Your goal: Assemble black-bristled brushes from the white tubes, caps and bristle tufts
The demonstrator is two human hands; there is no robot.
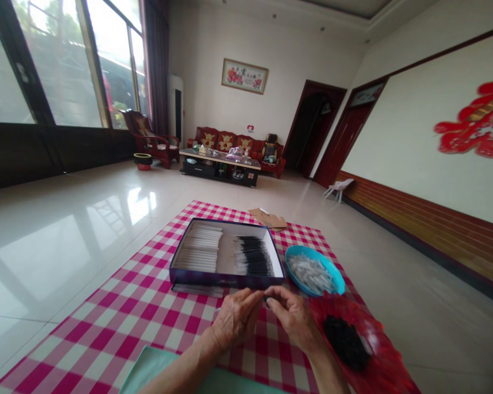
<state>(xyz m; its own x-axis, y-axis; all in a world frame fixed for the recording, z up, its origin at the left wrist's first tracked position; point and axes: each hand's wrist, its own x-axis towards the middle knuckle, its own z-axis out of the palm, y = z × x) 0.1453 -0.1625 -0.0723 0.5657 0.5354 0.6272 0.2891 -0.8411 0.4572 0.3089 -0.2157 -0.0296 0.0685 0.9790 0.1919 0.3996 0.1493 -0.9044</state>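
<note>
My left hand [239, 316] and my right hand [292, 317] meet in front of the box, with their fingertips nearly touching. A small black piece [267, 298] is pinched between my right thumb and fingers. The left fingers are closed together, and what they hold, if anything, is hidden. Just beyond lies a shallow dark-blue box [225, 282] with a white inside. White sticks [199, 249] lie in rows in its left part, and slim black-and-clear sticks [255, 257] on the right.
A blue bowl [292, 278] of clear plastic pieces [314, 272] stands right of the box. Nearer, a red plastic bag [388, 350] holds a black heap [345, 343]. Brown cardboard [271, 219] lies behind on the checked tablecloth [119, 312]. A pale green cloth [148, 364] lies close in front.
</note>
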